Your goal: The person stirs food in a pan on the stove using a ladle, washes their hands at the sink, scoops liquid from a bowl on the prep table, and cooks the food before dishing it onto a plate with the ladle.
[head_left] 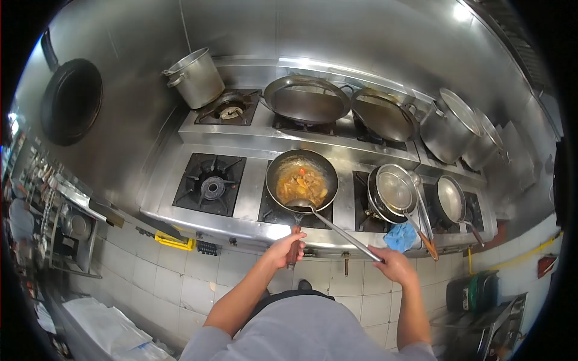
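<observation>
A dark frying pan (pixel 330 174) sits on the middle front burner, with stew-like food (pixel 301 184) in brown-orange sauce inside it. My left hand (pixel 285 249) is closed round the pan's wooden handle (pixel 294 245). In my right hand (pixel 391 265) is the end of a long metal ladle (pixel 343 231), gripped from the right side. The ladle's bowl rests low in the pan, at the near edge of the food. Right of the pan, a blue cloth (pixel 400 237) lies at the stove's front edge.
A bare burner (pixel 211 186) is left of the pan. To the right are a strainer (pixel 395 189) over stacked pans and a smaller pan (pixel 450 200). Two wide woks (pixel 307 102) (pixel 385 117) and tall pots (pixel 195 78) (pixel 451 126) stand on the raised back row.
</observation>
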A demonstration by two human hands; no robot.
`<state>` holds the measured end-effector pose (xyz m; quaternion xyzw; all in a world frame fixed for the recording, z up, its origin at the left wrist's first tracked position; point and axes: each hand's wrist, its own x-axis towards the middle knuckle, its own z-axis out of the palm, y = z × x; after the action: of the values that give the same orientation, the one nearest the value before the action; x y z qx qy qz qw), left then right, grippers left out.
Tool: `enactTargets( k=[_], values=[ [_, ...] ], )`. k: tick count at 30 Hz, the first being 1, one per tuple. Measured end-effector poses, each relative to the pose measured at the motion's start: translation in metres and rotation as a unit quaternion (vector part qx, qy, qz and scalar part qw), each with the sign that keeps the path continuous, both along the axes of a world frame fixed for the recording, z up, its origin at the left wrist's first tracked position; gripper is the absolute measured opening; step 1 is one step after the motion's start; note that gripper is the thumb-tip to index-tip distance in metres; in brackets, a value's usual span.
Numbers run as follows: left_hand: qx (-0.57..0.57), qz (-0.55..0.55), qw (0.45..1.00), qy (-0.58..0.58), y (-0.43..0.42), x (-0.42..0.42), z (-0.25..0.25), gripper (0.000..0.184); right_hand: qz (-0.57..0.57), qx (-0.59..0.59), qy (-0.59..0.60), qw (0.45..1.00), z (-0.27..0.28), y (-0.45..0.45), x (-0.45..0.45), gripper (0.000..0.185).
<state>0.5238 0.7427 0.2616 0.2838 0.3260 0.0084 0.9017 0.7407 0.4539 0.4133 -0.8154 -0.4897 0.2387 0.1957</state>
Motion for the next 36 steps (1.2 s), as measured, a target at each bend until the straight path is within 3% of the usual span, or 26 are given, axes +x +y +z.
enactTargets(
  k=[4, 7, 9, 13, 15, 16, 19, 26, 32, 34, 36],
  values=[
    [0.03, 0.012, 0.999, -0.017, -0.004, 0.016, 0.019, 0.015, -0.001, -0.032, -0.081, 0.996, 0.007, 0.007, 0.007, 0.056],
    [0.047, 0.028, 0.998, 0.019, -0.03, 0.005, 0.057, 0.014, -0.009, -0.033, -0.096, 0.995, 0.033, 0.007, 0.006, 0.056],
    [0.042, 0.019, 0.998, 0.036, -0.024, -0.001, 0.057, 0.014, 0.014, -0.086, -0.093, 0.992, 0.046, 0.002, 0.014, 0.057],
    [0.017, 0.013, 1.0, 0.007, -0.004, 0.009, 0.061, 0.022, 0.036, -0.05, -0.116, 0.991, 0.045, 0.019, 0.034, 0.056],
    [0.101, 0.025, 0.995, 0.004, -0.005, 0.023, 0.066, 0.02, 0.021, -0.048, -0.131, 0.99, 0.025, 0.031, 0.043, 0.058],
    [0.112, 0.021, 0.993, -0.027, -0.01, 0.023, 0.037, 0.012, 0.016, -0.009, -0.143, 0.989, 0.012, 0.038, 0.049, 0.058],
    [0.155, 0.027, 0.987, -0.041, -0.043, -0.004, -0.013, 0.011, 0.011, 0.045, -0.156, 0.987, -0.002, 0.053, 0.046, 0.059],
    [0.109, 0.02, 0.994, -0.004, -0.035, -0.003, 0.01, 0.01, 0.023, -0.041, -0.11, 0.993, 0.019, 0.026, 0.04, 0.054],
    [0.111, 0.041, 0.993, -0.016, 0.002, 0.037, 0.035, 0.011, 0.013, -0.001, -0.128, 0.992, 0.032, 0.042, 0.044, 0.053],
    [0.145, 0.03, 0.989, -0.023, -0.01, 0.031, 0.021, 0.01, 0.004, 0.025, -0.146, 0.989, 0.014, 0.054, 0.048, 0.053],
    [0.193, 0.008, 0.981, -0.027, -0.028, 0.011, -0.025, 0.009, -0.011, 0.055, -0.163, 0.985, 0.008, 0.06, 0.045, 0.055]
  ],
)
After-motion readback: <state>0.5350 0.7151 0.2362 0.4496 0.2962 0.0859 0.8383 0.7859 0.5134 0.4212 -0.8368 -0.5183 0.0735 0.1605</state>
